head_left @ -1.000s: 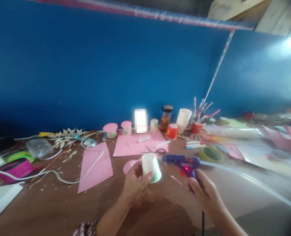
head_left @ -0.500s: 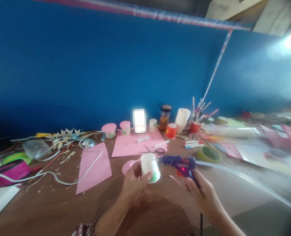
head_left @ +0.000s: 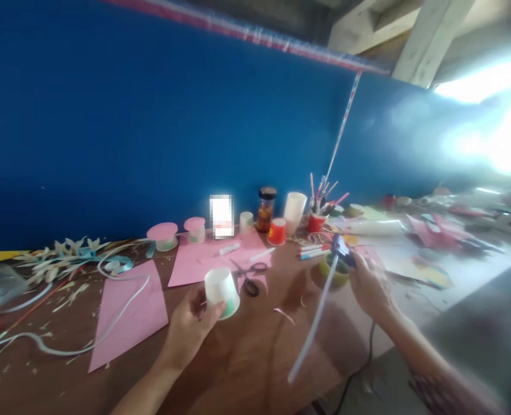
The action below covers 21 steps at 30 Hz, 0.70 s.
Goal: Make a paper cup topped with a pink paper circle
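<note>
My left hand [head_left: 195,323] holds a white paper cup [head_left: 219,288] with a green print, upside down, its narrow base upward. My right hand [head_left: 370,288] grips a blue hot glue gun [head_left: 341,249], partly blurred, with a long clear glue stick [head_left: 313,328] trailing from its back toward me. The gun is above a roll of yellow-green tape [head_left: 329,274]. Black-handled scissors [head_left: 252,276] lie just beyond the cup, partly on a pink paper sheet [head_left: 186,265]. A thin pink paper scrap [head_left: 284,315] rests between my hands.
Along the wall stand pink-topped cups [head_left: 162,237], a brown jar [head_left: 266,210], a red cup [head_left: 276,231], a tall white cup [head_left: 295,210] and a red cup of brushes [head_left: 317,222]. Markers [head_left: 313,252] lie before them. A white cord [head_left: 43,353] crosses the left side.
The glue gun has moved away from the cup to the right and turned, its glue stick now pointing toward me. The view has swung right; my left hand keeps hold of the cup.
</note>
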Motion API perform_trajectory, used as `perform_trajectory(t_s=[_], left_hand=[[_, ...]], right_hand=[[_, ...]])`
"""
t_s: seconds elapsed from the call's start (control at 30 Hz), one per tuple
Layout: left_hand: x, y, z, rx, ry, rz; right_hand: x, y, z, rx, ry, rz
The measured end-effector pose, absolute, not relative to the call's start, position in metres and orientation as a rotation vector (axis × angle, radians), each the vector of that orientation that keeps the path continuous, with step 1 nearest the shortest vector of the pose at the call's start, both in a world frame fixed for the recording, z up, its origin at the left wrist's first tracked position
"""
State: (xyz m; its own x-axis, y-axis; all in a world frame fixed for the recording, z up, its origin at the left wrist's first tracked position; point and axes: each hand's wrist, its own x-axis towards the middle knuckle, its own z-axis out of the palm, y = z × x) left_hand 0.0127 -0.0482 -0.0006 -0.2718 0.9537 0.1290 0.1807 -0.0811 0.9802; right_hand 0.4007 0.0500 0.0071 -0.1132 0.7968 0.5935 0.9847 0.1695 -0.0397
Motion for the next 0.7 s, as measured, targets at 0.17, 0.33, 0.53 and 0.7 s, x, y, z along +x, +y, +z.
perform_trajectory(t_s=[0.17, 0.33, 0.53, 0.7], left_hand=[[0.000, -0.051, 0.004, 1.160, 1.542, 1.546], [-0.011, -0.047, 0.000, 1.051, 1.515, 1.727], [-0.021, -0.044, -0.002, 1.067, 1.488, 1.882], [-0.026, -0.047, 0.001, 1.096, 1.607, 1.982]], right_hand=[[0.416, 0.056, -0.020, -1.890, -2.007, -0.519], [0.422, 0.051, -0.012, -1.915, -2.031, -0.537], [0.345, 0.028, 0.049, -1.437, -2.072, -0.396], [0.212, 0.004, 0.048, -0.899, -2.664, 0.113]])
